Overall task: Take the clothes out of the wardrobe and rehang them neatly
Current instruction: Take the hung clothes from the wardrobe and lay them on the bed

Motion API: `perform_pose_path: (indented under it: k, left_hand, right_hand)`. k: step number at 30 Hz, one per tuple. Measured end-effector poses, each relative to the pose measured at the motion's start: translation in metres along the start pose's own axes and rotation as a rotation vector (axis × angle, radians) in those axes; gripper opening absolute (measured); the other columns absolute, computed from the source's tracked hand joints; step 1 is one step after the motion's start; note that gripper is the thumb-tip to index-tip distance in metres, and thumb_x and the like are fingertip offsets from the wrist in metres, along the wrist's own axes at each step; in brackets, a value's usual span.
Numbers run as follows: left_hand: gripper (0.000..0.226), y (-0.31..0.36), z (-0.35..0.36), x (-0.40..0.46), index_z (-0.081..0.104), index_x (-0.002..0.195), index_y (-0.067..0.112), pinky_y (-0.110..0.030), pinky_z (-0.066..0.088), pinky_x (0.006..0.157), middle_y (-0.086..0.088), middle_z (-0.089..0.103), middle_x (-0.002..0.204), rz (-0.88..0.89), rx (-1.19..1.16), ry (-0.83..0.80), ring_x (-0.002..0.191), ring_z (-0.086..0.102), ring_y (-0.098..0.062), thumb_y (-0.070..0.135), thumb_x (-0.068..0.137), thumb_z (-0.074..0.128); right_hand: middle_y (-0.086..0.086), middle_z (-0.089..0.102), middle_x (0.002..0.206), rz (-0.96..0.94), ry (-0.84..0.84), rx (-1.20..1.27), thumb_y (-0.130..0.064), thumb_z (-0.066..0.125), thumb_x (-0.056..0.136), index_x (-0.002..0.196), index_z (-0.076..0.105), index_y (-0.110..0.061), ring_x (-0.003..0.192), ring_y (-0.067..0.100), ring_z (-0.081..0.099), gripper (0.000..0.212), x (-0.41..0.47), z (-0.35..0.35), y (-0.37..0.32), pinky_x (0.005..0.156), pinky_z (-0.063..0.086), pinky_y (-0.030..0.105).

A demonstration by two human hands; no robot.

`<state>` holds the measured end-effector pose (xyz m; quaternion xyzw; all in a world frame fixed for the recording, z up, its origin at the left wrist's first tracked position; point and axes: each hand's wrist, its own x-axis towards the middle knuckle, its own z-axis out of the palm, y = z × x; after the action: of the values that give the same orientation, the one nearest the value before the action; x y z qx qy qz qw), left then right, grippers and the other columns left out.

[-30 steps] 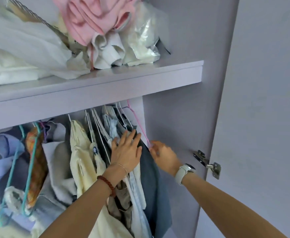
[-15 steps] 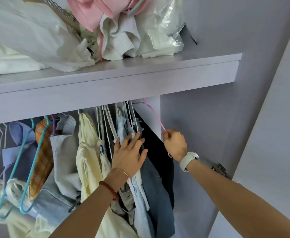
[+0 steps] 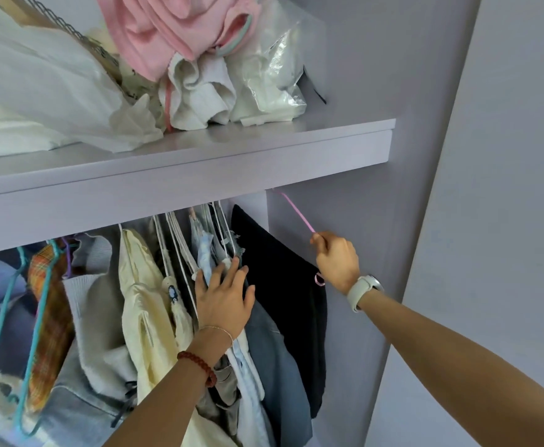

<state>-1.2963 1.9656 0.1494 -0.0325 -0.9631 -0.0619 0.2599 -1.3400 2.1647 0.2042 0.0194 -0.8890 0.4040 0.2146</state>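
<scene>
Below the lilac shelf (image 3: 180,175), at its right end, the right hand (image 3: 337,261) is curled closed around a thin pink hanger (image 3: 296,212), whose wire runs up and to the left from the fist to the shelf's underside; a small pink loop shows just beneath the fist. A white watch (image 3: 362,290) sits on that wrist. A black garment (image 3: 283,285) hangs just left of this hand, under the shelf, and appears to belong to the pink hanger, though the join is hidden. Further left under the shelf, the left hand (image 3: 224,301) lies flat with fingers straight and spread, pressing on the packed hanging clothes (image 3: 199,253) beside the black garment; it grasps nothing. A red bead bracelet (image 3: 198,366) and a thin chain circle that wrist. Left again under the shelf hang a cream garment (image 3: 141,301), a grey knit (image 3: 93,301) and a plaid piece on teal hangers (image 3: 35,317). On top of the shelf lie heaped white fabrics, a pink garment (image 3: 164,30) and a clear plastic bag (image 3: 274,69). An open wardrobe door (image 3: 506,221) stands to the right of the shelf.
</scene>
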Motion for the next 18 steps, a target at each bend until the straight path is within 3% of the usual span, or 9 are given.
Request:
perform_pose_path:
  k: [2,5,10,13,15,18]
  left_hand:
    - [0.040,-0.002,0.000,-0.002,0.052,0.129,0.017,-0.054,0.013,0.110,0.001,0.043,0.143,0.005,0.002,-0.010,0.133,0.037,-0.023,0.035,0.093,0.047]
    - [0.042,-0.004,-0.003,-0.003,0.048,0.133,0.018,-0.053,0.009,0.111,0.001,0.041,0.145,0.006,0.008,-0.037,0.135,0.032,-0.021,0.036,0.095,0.043]
    - [0.045,0.006,-0.009,-0.008,0.039,0.139,0.021,-0.061,-0.010,0.106,0.001,0.031,0.150,-0.012,0.048,-0.047,0.142,0.016,-0.021,0.036,0.096,0.039]
    - [0.045,0.030,-0.016,-0.017,0.046,0.134,0.009,-0.062,-0.002,0.109,-0.010,0.040,0.145,0.110,-0.113,0.066,0.139,0.025,-0.028,0.026,0.093,0.050]
    - [0.050,0.050,-0.020,-0.018,0.035,0.140,0.007,-0.053,0.007,0.113,-0.011,0.031,0.149,0.162,-0.279,0.026,0.141,0.020,-0.026,0.026,0.096,0.046]
    - [0.053,0.082,-0.021,-0.019,0.023,0.145,0.010,-0.047,0.004,0.114,-0.007,0.021,0.153,0.185,-0.468,-0.107,0.143,0.011,-0.022,0.031,0.098,0.036]
  right_hand:
    - [0.008,0.061,0.068,-0.002,0.024,0.031,-0.019,0.039,0.096,0.095,0.064,-0.011,0.074,0.034,0.059,0.027,-0.007,-0.005,0.002,0.063,0.038,0.026]
    - [-0.008,0.044,0.046,0.012,0.076,0.114,-0.017,0.040,0.096,0.088,0.062,-0.011,0.037,0.006,0.045,0.025,-0.033,-0.008,0.006,0.044,0.031,0.014]
    - [-0.009,0.038,0.037,0.065,0.119,0.186,-0.017,0.045,0.094,0.083,0.062,-0.012,0.037,0.007,0.037,0.021,-0.092,-0.022,0.036,0.048,0.038,0.028]
    - [-0.010,0.043,0.038,0.049,0.089,0.148,-0.016,0.046,0.094,0.078,0.059,-0.016,0.039,0.006,0.039,0.020,-0.123,-0.040,0.051,0.052,0.047,0.037]
    - [-0.009,0.040,0.038,0.054,0.046,0.089,-0.016,0.048,0.094,0.082,0.063,-0.014,0.041,0.011,0.041,0.019,-0.145,-0.055,0.061,0.054,0.049,0.041]
    - [-0.010,0.038,0.040,0.067,-0.006,-0.014,-0.017,0.049,0.093,0.082,0.063,-0.016,0.039,0.009,0.042,0.019,-0.184,-0.083,0.077,0.048,0.043,0.029]
